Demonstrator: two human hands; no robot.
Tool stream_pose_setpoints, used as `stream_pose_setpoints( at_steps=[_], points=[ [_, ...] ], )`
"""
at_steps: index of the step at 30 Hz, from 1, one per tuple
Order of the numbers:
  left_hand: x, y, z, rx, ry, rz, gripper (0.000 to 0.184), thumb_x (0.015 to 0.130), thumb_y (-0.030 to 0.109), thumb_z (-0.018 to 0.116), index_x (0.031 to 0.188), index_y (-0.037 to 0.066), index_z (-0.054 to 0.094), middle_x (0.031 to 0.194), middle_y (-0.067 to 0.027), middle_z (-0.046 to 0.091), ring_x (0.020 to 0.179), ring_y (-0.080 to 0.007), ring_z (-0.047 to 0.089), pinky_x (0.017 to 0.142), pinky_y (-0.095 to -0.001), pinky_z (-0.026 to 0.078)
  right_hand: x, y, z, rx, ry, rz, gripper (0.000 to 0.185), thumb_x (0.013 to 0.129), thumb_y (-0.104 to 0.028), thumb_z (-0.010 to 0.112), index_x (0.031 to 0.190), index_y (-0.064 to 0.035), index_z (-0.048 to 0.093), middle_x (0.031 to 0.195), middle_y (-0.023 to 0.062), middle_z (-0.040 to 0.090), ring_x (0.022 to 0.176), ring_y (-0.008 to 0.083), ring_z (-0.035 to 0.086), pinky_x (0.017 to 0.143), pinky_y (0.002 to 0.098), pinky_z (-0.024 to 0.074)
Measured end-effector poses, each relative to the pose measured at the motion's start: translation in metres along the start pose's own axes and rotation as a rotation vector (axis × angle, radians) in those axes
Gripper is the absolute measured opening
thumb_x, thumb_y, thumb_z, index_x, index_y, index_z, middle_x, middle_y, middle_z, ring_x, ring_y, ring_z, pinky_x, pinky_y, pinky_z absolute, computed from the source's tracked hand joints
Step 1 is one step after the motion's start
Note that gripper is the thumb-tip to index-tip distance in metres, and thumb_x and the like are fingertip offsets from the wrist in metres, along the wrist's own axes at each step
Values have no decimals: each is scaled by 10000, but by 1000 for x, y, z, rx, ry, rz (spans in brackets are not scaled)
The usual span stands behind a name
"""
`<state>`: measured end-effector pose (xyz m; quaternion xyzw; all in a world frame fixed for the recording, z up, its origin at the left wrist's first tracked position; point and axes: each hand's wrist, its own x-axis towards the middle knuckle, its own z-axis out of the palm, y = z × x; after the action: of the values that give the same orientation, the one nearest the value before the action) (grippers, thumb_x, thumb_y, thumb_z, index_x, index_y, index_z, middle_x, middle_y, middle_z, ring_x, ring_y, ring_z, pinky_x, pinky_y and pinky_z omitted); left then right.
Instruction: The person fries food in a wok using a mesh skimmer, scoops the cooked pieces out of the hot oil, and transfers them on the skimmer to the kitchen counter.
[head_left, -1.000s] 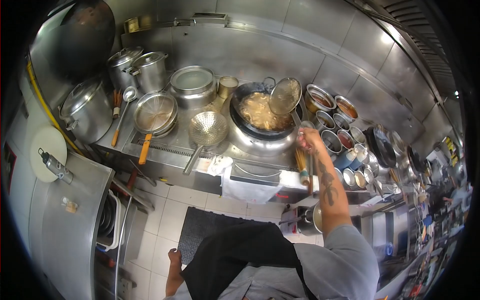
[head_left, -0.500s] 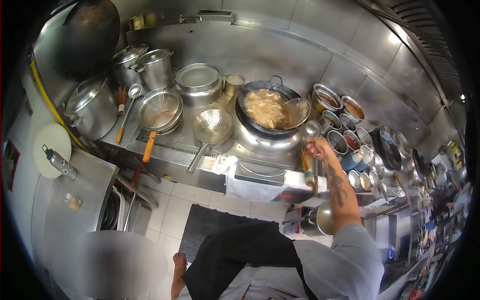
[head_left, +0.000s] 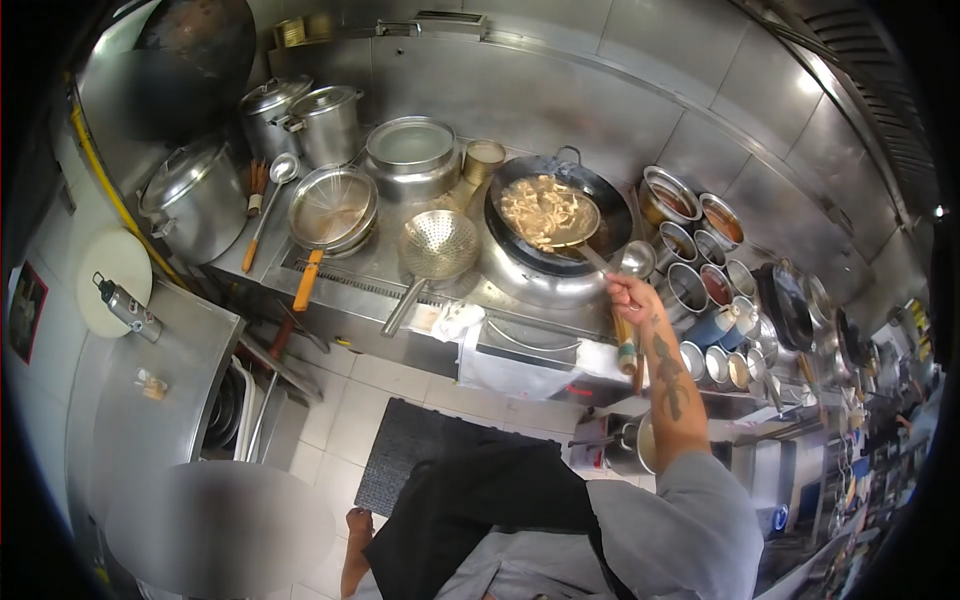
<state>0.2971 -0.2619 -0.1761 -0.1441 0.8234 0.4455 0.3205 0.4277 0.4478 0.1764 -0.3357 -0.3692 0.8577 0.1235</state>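
My right hand [head_left: 632,298] is closed around the handle of a skimmer [head_left: 575,232] at the front right of the wok [head_left: 612,205]. The skimmer's round mesh head lies inside the wok, among pale brown strips of food [head_left: 538,208]. The wok sits on a shiny metal burner ring [head_left: 545,283]. Just beyond my right hand, a ladle [head_left: 638,258] rests with its bowl up. Beneath my wrist is a bamboo brush [head_left: 626,345] at the counter edge. My left hand [head_left: 359,521] hangs low beside the black apron, fingers curled, with nothing visible in it.
A perforated strainer [head_left: 440,245], mesh sieves [head_left: 330,207] and a lidless pot [head_left: 410,148] stand left of the wok. Several sauce containers [head_left: 685,290] crowd the right. Lidded pots [head_left: 195,200] fill the far left. A black mat [head_left: 390,450] lies on the floor.
The skimmer has moved left, from the wok's right side into the food. The bubbling, foamy surface has given way to distinct strips. The whole view has shifted slightly.
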Motion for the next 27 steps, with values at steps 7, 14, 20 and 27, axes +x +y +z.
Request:
stream_pose_setpoints(
  at_steps=[7, 14, 20, 27],
  points=[
    [22, 32, 5, 44, -102, 173, 175, 695, 71, 497, 813, -42, 562, 510, -73, 480, 343, -153, 424, 291, -280, 340, -31, -5, 23, -281, 290, -205, 157, 861, -144, 451, 985, -50, 474, 586, 56, 522, 338, 95, 382, 271, 218, 221],
    [55, 34, 12, -17, -31, 141, 245, 701, 90, 562, 905, -46, 565, 527, -72, 496, 362, -156, 449, 321, -287, 364, -16, -1, 42, -646, 485, -355, 154, 871, -172, 444, 908, -39, 513, 545, 53, 517, 327, 119, 416, 286, 249, 258],
    [48, 25, 3, 17, -103, 95, 273, 696, 77, 557, 931, -63, 546, 523, -73, 495, 365, -154, 456, 316, -282, 363, 0, 1, 46, -836, 536, -408, 169, 874, -189, 440, 881, -63, 553, 528, 33, 501, 325, 109, 405, 292, 238, 265],
    [39, 10, 1, -17, -93, 66, 204, 673, 55, 495, 843, -42, 552, 513, -60, 474, 349, -140, 419, 288, -277, 340, -4, -6, 56, -753, 522, -402, 217, 871, -186, 440, 1003, -68, 566, 545, 25, 504, 338, 101, 414, 293, 233, 268]
  ],
)
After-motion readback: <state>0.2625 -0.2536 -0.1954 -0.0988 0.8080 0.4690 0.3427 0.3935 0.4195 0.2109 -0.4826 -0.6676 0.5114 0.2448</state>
